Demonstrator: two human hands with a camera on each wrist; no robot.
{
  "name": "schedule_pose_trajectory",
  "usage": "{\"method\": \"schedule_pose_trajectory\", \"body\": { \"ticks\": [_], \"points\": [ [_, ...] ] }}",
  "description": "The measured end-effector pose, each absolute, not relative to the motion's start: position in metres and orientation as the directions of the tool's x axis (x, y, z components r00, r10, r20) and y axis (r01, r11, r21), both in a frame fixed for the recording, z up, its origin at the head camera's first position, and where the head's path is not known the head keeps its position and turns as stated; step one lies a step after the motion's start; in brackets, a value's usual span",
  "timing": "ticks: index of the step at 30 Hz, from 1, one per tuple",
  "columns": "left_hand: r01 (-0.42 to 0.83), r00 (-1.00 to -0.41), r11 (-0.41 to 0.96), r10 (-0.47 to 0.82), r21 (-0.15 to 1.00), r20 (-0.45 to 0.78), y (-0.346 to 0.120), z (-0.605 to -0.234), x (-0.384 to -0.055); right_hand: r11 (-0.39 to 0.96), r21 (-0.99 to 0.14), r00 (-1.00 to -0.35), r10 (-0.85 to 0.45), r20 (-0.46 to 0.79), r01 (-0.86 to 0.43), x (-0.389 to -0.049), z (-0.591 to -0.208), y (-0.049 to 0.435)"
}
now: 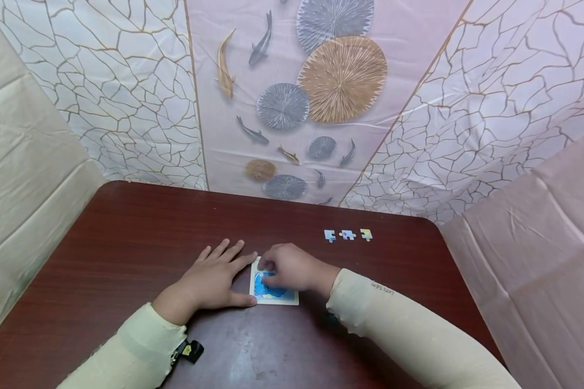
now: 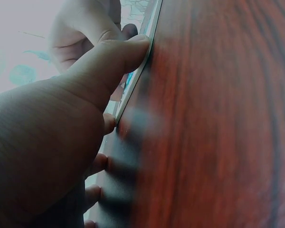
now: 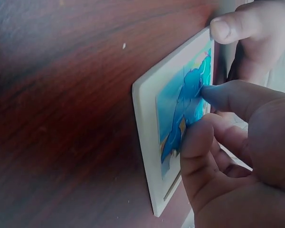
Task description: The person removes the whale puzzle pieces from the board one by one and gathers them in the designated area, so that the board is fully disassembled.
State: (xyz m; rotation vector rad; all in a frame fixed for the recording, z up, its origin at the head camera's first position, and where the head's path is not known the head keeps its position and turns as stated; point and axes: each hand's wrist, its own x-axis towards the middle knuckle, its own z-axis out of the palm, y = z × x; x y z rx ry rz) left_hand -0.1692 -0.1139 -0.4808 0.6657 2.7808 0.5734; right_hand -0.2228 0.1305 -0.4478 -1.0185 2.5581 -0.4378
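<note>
A small jigsaw board (image 1: pixel 293 302) with a pale frame and a blue picture lies flat on the table. Beside its left edge my left hand (image 1: pixel 211 279) rests with fingers spread; the thumb (image 2: pixel 138 47) and index fingertip touch the frame. Over the picture, my right hand (image 1: pixel 297 267) has its thumb and curled fingers pinching at a blue puzzle piece (image 3: pixel 192 99) within the board. The right fingers hide part of the picture. A narrow brown strip shows near the frame's lower corner in the right wrist view.
Loose puzzle pieces lie in a row farther back on the right: one left (image 1: pixel 330 235), one middle (image 1: pixel 347 235), one right (image 1: pixel 366 234). The dark red-brown table (image 1: pixel 141 237) meets patterned cloth (image 1: pixel 282 146) behind it.
</note>
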Motion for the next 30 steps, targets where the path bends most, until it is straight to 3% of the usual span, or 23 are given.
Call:
{"method": "schedule_pose_trajectory", "body": {
  "ticks": [30],
  "points": [
    [0.379, -0.872, 0.817, 0.473, 0.435, -0.128, -0.114, -0.481, -0.169, 0.661, -0.479, -0.663, -0.722, -0.196, -0.578, -0.208, -0.448, 0.125]
  ]
}}
